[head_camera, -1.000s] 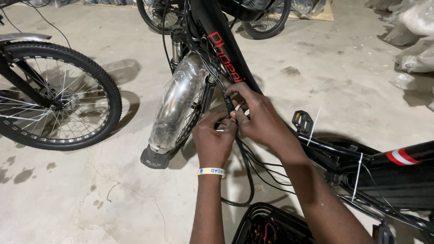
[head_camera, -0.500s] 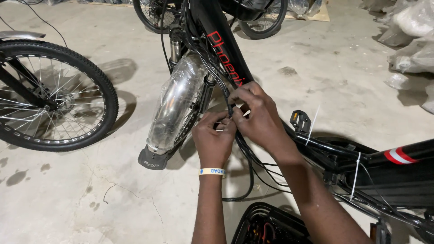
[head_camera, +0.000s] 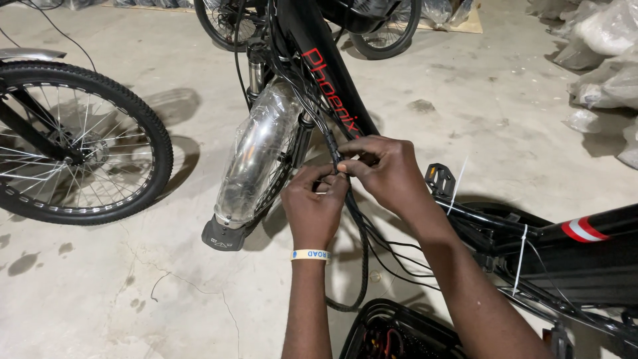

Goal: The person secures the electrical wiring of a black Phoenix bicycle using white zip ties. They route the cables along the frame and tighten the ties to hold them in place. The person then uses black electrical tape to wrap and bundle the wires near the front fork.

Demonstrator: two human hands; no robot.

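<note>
A black bicycle frame [head_camera: 312, 60] with red lettering slants down through the middle. Beside it hangs a front mudguard [head_camera: 256, 156] wrapped in clear plastic. A bundle of black cables [head_camera: 362, 246] runs down along the frame. My left hand [head_camera: 314, 206], with a pale wristband, pinches the cable bundle from below. My right hand [head_camera: 382, 169] closes its fingertips on the same bundle just above, touching the left hand's fingers. What sits between the fingertips is too small to make out.
Another bicycle's spoked wheel [head_camera: 73, 143] stands at the left on the concrete floor. A pedal [head_camera: 440, 179] and white zip ties [head_camera: 520, 262] sit on the frame at the right. An open black box with wires [head_camera: 399, 332] lies below. Plastic-wrapped bundles [head_camera: 601, 60] pile at far right.
Both hands stay on the cable bundle, shifting slightly up along it. My view has moved a little, so the bicycles sit lower in the picture.
</note>
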